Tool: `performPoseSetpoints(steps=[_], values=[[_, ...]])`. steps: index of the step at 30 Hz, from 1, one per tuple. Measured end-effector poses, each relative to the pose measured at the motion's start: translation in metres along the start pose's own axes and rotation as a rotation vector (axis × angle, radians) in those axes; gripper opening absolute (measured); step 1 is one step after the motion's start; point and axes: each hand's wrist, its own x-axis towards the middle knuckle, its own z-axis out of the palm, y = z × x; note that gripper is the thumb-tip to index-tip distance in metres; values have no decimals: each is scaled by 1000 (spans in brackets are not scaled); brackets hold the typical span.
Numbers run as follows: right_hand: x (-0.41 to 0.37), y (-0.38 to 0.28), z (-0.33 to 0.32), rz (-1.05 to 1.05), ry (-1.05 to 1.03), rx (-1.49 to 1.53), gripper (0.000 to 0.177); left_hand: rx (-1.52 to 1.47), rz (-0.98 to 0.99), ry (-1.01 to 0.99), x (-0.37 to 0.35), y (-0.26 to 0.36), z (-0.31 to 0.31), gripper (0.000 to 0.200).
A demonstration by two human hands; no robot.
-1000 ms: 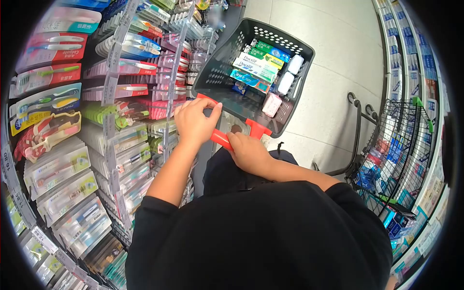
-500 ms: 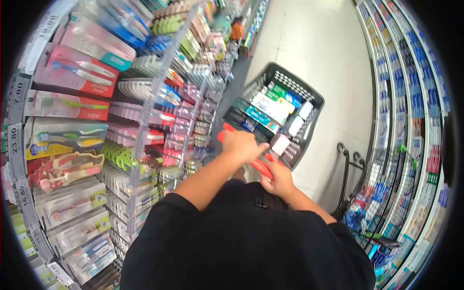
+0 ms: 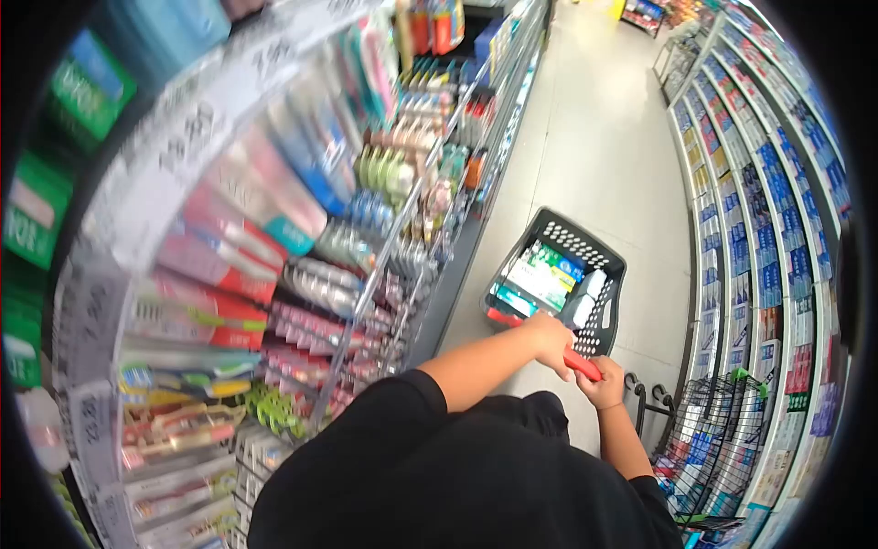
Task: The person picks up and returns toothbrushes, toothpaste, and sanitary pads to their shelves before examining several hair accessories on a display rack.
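A black basket (image 3: 615, 259) with perforated walls is in front of my body. Its red handle (image 3: 583, 364) crosses the near side. My left hand (image 3: 546, 342) is closed round the middle of the handle, and my right hand (image 3: 603, 384) grips its right end. Inside the basket lie a green and white package (image 3: 541, 277) and white items (image 3: 585, 299) along the right side. My left hand and forearm hide part of the basket's near side.
Close on the left, a shelf rack (image 3: 384, 265) holds hanging toothbrush packs and price labels. Stocked shelves (image 3: 768, 238) line the right side, with a wire cart (image 3: 709, 439) at lower right. Pale floor tiles (image 3: 594, 119) run between them; a display stand (image 3: 643, 16) is at the far end.
The view has turned and shifted, so the basket and both hands appear farther right and lower. The left shelf looks closer and is blurred. Both hands still hold the handle.
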Motion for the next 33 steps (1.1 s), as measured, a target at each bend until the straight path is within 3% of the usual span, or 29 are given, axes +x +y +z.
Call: performPoseSetpoints(steps=[3, 9, 13, 16, 23, 26, 33], values=[[29, 19, -7, 58, 53, 9, 27, -35, -63, 53, 27, 1, -16, 44], [91, 83, -24, 50, 58, 52, 34, -56, -218, -11, 100, -8, -53, 52], [140, 113, -38, 31, -185, 121, 40, -52, -284, -35, 132, -24, -78, 57], [188, 121, -59, 160, -507, 177, 42, -54, -297, -95, 162, -33, -99, 57], [291, 131, -45, 72, -958, -338, 45, -46, -354, 8, 208, -71, -125, 48], [320, 155, -22, 84, -966, -330, 40, -55, -402, 64, 227, -79, -141, 43], [395, 161, -36, 286, -904, -313, 42, -43, -402, 197, 280, -134, -165, 42]])
